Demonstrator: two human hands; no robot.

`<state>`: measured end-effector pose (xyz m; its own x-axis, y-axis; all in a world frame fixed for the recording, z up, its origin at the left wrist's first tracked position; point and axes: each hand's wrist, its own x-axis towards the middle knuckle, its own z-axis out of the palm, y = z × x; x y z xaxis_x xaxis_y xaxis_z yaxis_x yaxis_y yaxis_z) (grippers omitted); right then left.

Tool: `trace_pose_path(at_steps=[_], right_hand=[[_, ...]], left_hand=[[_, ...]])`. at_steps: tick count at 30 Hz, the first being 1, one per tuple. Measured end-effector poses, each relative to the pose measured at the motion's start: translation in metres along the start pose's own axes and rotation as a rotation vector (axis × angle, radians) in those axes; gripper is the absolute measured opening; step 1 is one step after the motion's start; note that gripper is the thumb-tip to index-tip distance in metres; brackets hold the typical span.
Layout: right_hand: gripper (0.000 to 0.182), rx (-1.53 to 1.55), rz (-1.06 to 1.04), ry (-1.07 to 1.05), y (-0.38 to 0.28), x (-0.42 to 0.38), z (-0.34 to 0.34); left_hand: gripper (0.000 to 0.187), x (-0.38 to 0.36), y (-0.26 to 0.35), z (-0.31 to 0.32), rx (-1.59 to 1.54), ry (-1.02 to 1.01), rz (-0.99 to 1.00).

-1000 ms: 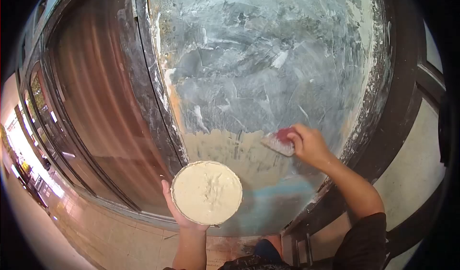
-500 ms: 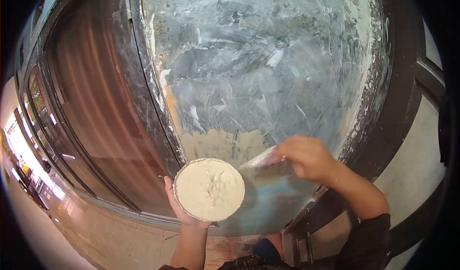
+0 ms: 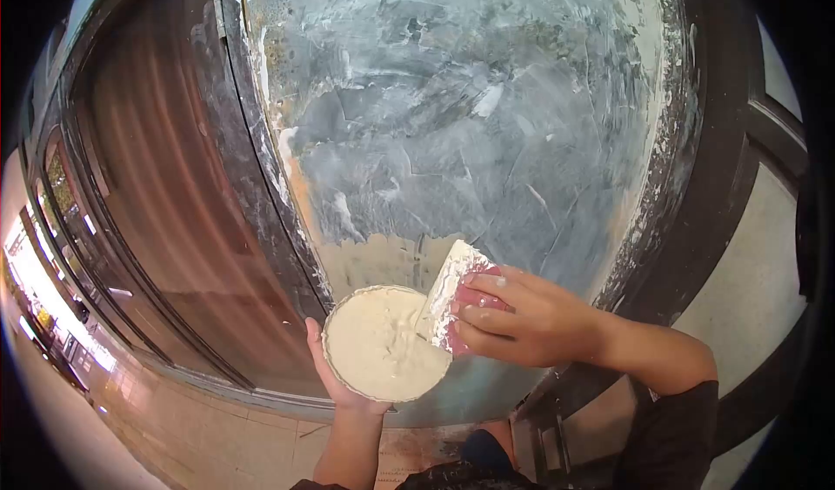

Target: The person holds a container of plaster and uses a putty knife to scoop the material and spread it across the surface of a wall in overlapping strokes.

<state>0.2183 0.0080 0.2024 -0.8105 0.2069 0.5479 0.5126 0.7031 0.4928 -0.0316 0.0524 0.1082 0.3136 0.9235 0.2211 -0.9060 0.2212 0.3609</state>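
My left hand (image 3: 335,373) supports a round bowl (image 3: 327,348) from below and the left, its thumb by the rim. Thick cream-coloured putty (image 3: 374,338) fills the bowl, with a rough churned patch right of the middle. In my right hand (image 3: 526,316) is a putty scraper (image 3: 445,294) with a reddish-pink grip and a wide blade smeared with putty. The scraper's lower edge is at the bowl's right rim, by the churned patch. Behind them stands a grey-blue patchy wall panel (image 3: 435,142), with a fresh cream band (image 3: 374,262) across its lower part.
Dark frame posts, speckled with putty, flank the panel on the left (image 3: 248,125) and right (image 3: 665,160). A glazed door (image 3: 165,186) with a brown curtain is at the left. Below lies a tiled floor (image 3: 226,438).
My right hand has moved down and left, turning the scraper so its coated face shows, and bringing it to the bowl's right rim. The bowl has shifted slightly right.
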Motion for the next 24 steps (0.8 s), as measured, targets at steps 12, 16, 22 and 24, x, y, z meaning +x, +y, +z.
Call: trace_pose_path(at_steps=[12,16,22,24], right_hand=[[0.030,0.012,-0.002,0.009,-0.001,0.001,0.003],[0.030,0.036,0.010,0.000,-0.001,0.001,0.006],[0.031,0.073,0.025,0.004,0.001,-0.002,0.011],[0.032,0.091,0.041,0.011,0.003,-0.002,0.009]], left_hand=[[0.085,0.003,-0.004,-0.002,0.008,0.016,0.016],[0.085,0.004,-0.003,0.000,0.005,0.022,0.007],[0.084,0.005,-0.004,-0.001,-0.004,0.046,-0.006],[0.084,0.007,-0.005,-0.002,-0.011,0.035,-0.014]])
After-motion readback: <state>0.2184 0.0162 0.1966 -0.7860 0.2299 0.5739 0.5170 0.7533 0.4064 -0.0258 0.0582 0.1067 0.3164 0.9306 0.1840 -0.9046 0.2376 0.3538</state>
